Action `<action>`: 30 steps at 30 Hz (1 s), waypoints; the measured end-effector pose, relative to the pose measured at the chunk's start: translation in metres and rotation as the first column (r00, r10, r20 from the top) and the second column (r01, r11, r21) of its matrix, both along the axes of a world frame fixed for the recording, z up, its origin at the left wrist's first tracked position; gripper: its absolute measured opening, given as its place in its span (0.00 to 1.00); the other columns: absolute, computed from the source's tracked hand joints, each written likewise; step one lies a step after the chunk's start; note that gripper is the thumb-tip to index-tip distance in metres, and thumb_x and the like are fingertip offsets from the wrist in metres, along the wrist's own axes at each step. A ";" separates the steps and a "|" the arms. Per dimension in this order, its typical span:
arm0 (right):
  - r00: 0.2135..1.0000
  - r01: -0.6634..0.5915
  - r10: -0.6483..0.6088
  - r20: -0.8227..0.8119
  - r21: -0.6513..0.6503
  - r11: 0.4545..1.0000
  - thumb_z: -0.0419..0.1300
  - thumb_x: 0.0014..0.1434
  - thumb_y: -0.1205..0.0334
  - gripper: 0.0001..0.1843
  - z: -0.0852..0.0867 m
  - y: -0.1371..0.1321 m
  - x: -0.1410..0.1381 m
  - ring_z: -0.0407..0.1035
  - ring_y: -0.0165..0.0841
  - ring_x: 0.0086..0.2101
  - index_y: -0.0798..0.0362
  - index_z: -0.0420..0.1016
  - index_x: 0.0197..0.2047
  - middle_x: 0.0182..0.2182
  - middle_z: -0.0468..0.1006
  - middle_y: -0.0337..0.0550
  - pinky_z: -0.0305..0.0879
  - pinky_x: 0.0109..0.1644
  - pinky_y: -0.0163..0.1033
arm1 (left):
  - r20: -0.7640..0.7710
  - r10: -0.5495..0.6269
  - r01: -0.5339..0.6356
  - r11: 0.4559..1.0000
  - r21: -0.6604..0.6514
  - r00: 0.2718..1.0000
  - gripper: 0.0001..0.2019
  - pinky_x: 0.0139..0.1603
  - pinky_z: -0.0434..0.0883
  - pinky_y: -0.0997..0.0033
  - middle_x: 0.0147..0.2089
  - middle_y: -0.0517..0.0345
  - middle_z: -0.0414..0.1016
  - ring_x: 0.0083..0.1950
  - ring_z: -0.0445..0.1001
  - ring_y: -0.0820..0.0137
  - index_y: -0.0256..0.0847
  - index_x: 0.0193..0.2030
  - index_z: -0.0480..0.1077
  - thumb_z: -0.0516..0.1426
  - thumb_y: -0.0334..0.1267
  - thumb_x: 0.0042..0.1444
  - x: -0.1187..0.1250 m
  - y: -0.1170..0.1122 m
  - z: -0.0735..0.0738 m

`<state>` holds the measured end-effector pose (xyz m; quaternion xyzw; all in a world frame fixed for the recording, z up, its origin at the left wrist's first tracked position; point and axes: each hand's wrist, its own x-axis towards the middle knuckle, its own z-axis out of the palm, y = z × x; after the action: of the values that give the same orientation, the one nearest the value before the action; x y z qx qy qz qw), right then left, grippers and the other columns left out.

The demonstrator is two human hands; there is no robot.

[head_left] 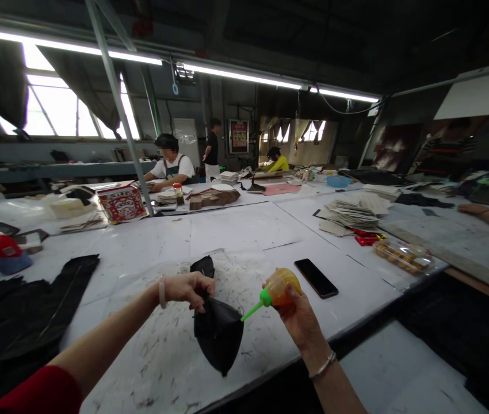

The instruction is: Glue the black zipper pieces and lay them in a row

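My left hand [190, 289] pinches the upper edge of a black leather-like piece [220, 336], which hangs just above the white tabletop [149, 356]. Wrapped around a squeeze bottle [282, 286] of amber liquid is my right hand [298, 316]. The bottle is tilted, and its green nozzle points down to the left, its tip at the right edge of the black piece; I cannot tell whether they touch. Behind my left hand lies another small black piece [202, 266]. To the right of the bottle rests a dark smartphone [316, 278].
Black material [72, 287] lies at the left, near a red and blue bottle [0, 251]. Stacked sheets [348, 215] and a clear food box [403, 256] sit at the right. A metal post [126, 126] rises beyond a patterned box [122, 203]. Several people work farther back.
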<state>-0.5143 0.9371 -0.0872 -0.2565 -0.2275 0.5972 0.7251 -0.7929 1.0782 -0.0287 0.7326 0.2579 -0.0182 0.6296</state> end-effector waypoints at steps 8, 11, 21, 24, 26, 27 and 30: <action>0.986 0.142 -0.147 0.082 0.065 0.988 0.70 0.51 0.48 0.20 -0.002 0.005 0.011 0.77 0.43 0.42 0.47 0.77 0.45 0.40 0.82 0.44 0.75 0.47 0.49 | 0.058 0.060 -0.059 0.998 -0.026 0.997 0.18 0.19 0.63 0.80 0.22 0.65 0.70 0.20 0.65 0.79 0.36 0.28 0.68 0.71 0.40 0.37 0.007 0.008 0.001; 0.983 0.158 -0.163 0.079 0.068 0.985 0.70 0.52 0.49 0.20 -0.005 0.008 0.011 0.77 0.44 0.43 0.46 0.77 0.45 0.40 0.82 0.44 0.75 0.47 0.50 | 0.073 0.087 -0.083 0.995 -0.051 0.994 0.18 0.19 0.62 0.81 0.22 0.65 0.71 0.19 0.65 0.79 0.36 0.28 0.68 0.72 0.39 0.36 0.007 0.007 0.001; 0.985 0.172 -0.173 0.021 0.039 0.984 0.72 0.49 0.50 0.22 -0.003 0.006 0.008 0.77 0.43 0.43 0.47 0.77 0.46 0.40 0.82 0.44 0.75 0.48 0.49 | 0.133 0.135 -0.127 0.989 -0.069 0.982 0.20 0.18 0.61 0.80 0.23 0.64 0.70 0.19 0.63 0.79 0.35 0.27 0.68 0.72 0.40 0.33 0.009 0.008 0.001; 0.983 0.184 -0.185 0.012 0.045 0.982 0.73 0.48 0.51 0.23 0.001 0.003 0.009 0.77 0.43 0.42 0.47 0.77 0.46 0.40 0.82 0.44 0.75 0.48 0.48 | 0.140 0.151 -0.141 0.987 -0.080 0.979 0.20 0.19 0.61 0.80 0.23 0.64 0.70 0.20 0.63 0.79 0.35 0.28 0.68 0.72 0.40 0.34 0.009 0.009 0.003; 0.981 0.192 -0.193 0.010 0.058 0.980 0.73 0.48 0.52 0.24 0.004 0.001 0.009 0.77 0.43 0.42 0.47 0.76 0.47 0.40 0.82 0.44 0.75 0.47 0.47 | 0.146 0.160 -0.149 0.985 -0.083 0.976 0.19 0.19 0.61 0.80 0.22 0.64 0.69 0.21 0.63 0.79 0.35 0.28 0.68 0.72 0.39 0.35 0.010 0.009 0.003; 0.980 0.197 -0.198 0.007 0.062 0.978 0.73 0.48 0.52 0.25 0.005 0.000 0.008 0.78 0.42 0.42 0.47 0.76 0.48 0.40 0.82 0.44 0.76 0.46 0.46 | 0.149 0.163 -0.152 0.985 -0.081 0.975 0.19 0.19 0.60 0.80 0.22 0.64 0.69 0.21 0.63 0.79 0.35 0.28 0.68 0.71 0.39 0.35 0.010 0.010 0.003; 0.978 0.208 -0.207 -0.025 0.055 0.977 0.75 0.45 0.54 0.29 0.008 -0.001 0.007 0.78 0.40 0.41 0.48 0.75 0.50 0.40 0.82 0.44 0.76 0.42 0.41 | 0.166 0.169 -0.160 0.985 -0.066 0.971 0.18 0.20 0.60 0.80 0.22 0.63 0.69 0.21 0.63 0.78 0.35 0.28 0.68 0.71 0.39 0.36 0.010 0.011 0.003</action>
<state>-0.5072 0.9358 -0.0793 -0.2523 -0.2096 0.5139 0.7927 -0.7831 1.0889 -0.0254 0.6907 0.2622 0.0905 0.6678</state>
